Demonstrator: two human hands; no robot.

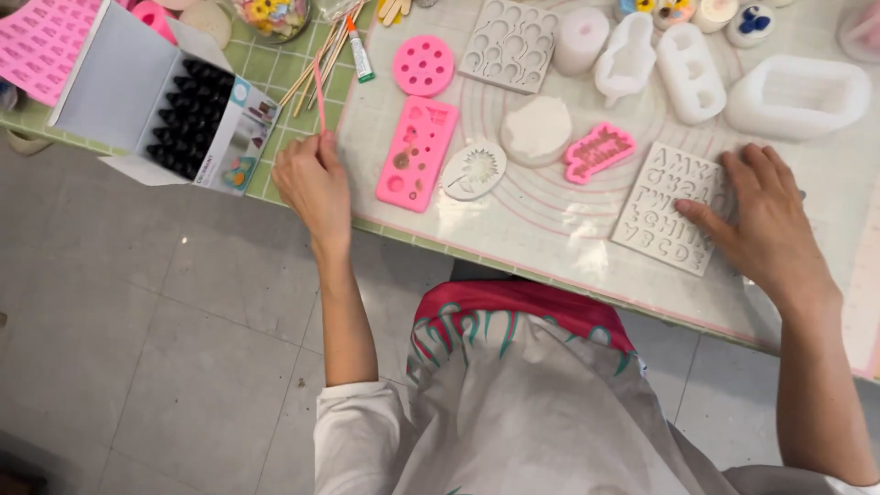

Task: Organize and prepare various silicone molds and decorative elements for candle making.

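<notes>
Left hand (314,183) grip clamped on thin pink stick (319,92) — right hand (765,220) grip apart, flat on grey letter mould (667,206).

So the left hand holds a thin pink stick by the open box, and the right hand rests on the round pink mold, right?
Not quite. In the head view the right hand rests on the pale letter mold, not the round pink mold. The left hand does hold the thin pink stick beside the open box.

Bare mat (550,215) lies free between pink mould (417,153) and letter mould (667,206).
</notes>
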